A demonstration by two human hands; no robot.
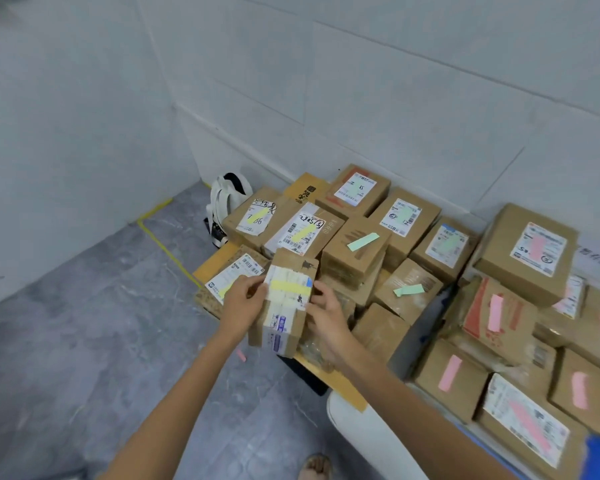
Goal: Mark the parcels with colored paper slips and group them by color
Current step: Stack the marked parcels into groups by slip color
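Note:
A small cardboard parcel [284, 303] with a yellow paper slip [289, 287] across its label is held between both hands above the low table's left end. My left hand [244, 304] grips its left side. My right hand [326, 315] holds its right side. Behind it lie parcels with yellow slips [303, 233]. Parcels with green slips [362, 242] fill the middle. Parcels with pink slips [495, 313] are grouped on the right.
The parcels rest on a low wooden table [340, 384] against a white wall. A white backpack [224, 202] stands in the corner behind. A pink slip [240, 355] lies on the grey floor, which carries yellow tape lines [160, 244]. A white seat [368, 434] is near my feet.

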